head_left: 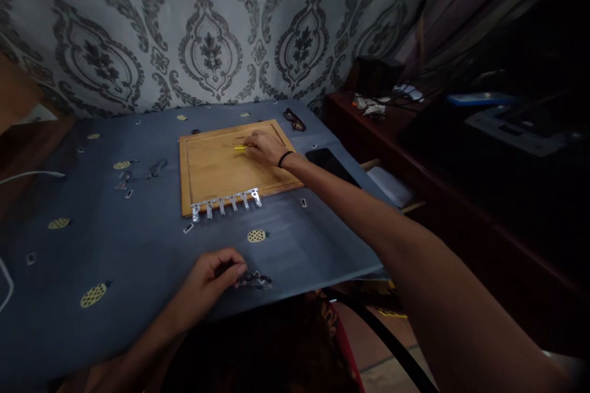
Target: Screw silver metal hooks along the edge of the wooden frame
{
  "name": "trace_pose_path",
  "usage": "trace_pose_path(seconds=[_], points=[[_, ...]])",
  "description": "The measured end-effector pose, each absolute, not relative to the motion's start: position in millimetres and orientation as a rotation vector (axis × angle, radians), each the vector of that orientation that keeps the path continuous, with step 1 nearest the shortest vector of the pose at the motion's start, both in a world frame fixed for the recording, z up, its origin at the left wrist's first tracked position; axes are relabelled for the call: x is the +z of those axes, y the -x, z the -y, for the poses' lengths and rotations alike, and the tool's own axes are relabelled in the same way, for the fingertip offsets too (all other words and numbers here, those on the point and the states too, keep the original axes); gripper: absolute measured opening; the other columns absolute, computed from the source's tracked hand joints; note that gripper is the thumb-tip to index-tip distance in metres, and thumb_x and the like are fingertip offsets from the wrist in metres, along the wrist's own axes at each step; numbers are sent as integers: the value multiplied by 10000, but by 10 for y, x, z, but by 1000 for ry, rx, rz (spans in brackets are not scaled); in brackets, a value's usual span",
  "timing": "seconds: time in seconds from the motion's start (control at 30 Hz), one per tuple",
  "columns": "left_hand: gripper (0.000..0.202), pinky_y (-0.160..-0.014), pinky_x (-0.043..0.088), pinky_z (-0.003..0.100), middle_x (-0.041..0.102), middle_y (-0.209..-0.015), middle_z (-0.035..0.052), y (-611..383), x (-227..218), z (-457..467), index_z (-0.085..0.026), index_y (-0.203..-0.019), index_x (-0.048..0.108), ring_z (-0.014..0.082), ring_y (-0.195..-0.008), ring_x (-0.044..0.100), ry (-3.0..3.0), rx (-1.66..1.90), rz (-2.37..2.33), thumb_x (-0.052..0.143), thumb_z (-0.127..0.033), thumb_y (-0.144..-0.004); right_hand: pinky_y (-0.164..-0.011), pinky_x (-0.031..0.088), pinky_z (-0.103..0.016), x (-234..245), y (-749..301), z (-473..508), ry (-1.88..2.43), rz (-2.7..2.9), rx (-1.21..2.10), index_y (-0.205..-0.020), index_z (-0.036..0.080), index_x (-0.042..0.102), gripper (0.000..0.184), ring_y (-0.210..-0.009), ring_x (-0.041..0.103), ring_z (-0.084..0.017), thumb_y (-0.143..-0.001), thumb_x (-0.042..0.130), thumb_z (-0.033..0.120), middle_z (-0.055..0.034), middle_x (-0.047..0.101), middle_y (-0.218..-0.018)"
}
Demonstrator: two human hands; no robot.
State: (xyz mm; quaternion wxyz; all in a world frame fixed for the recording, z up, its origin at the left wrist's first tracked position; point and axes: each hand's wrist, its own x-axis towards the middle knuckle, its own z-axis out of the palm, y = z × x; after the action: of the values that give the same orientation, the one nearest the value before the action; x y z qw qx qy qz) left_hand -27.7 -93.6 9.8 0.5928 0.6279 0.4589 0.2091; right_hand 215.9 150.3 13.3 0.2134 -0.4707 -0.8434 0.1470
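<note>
My right hand, with a black band at the wrist, reaches over a framed wooden board lying on the table. Its fingers are closed round a slim tool with a yellow end; the rest of the tool is mostly hidden. Along the board's front edge lies a metal hook rail with several hooks. Close to the table's front edge, my left hand has thumb and forefinger pinched together. At its fingertips is a small cluster of dark and shiny pieces, too blurred to name.
A blue cloth with pineapple prints covers the table. Glasses and a black phone lie right of the board. Small metal or plastic bits lie left of it. An open drawer juts out at the right.
</note>
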Motion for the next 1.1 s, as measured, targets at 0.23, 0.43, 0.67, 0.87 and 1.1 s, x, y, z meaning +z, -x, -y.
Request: trace_pose_path(seconds=[0.23, 0.43, 0.67, 0.87, 1.1], points=[[402, -738, 492, 290, 639, -739, 14, 304, 41, 1014, -216, -775, 674, 183, -749, 595, -1411, 493, -1049, 639, -587, -926, -1079, 588, -515, -94, -2089, -1918, 1405, 2241, 376, -1289, 164, 704, 316, -1194, 689, -268, -1029, 700, 344, -135, 710, -1336], [363, -725, 486, 291, 666, -739, 13, 340, 196, 932, -228, -781, 693, 189, -746, 615, -1482, 494, -1064, 633, -554, -930, -1162, 478, -567, 43, -2172, -1387, 1367, 2047, 319, -1228, 135, 711, 239, -1238, 627, -324, -1020, 644, 233, -197, 697, -1282], [320, -719, 467, 290, 666, -751, 10, 367, 291, 784, -240, -788, 686, 189, -749, 598, -1563, 526, -1131, 594, -503, -945, -734, 567, -306, 169, -2216, 577, 969, 2009, 675, -993, 232, 788, 291, -787, 687, -159, -1091, 591, 423, -23, 720, -849], [297, -710, 439, 287, 625, -732, -10, 234, 280, 792, -238, -784, 648, 174, -724, 559, -1550, 414, -1035, 566, -468, -954, -657, 575, -265, -42, -2149, 1353, 1027, 1784, 903, -1028, 230, 837, 243, -728, 695, -144, -1065, 650, 381, -41, 727, -820], [290, -711, 412, 283, 640, -747, -7, 169, 258, 799, -226, -803, 634, 172, -735, 559, -1607, 317, -970, 553, -447, -972, -618, 549, -238, -118, -2125, 1554, 1031, 1722, 974, -1016, 235, 835, 214, -669, 668, -125, -1045, 684, 384, -22, 718, -784]])
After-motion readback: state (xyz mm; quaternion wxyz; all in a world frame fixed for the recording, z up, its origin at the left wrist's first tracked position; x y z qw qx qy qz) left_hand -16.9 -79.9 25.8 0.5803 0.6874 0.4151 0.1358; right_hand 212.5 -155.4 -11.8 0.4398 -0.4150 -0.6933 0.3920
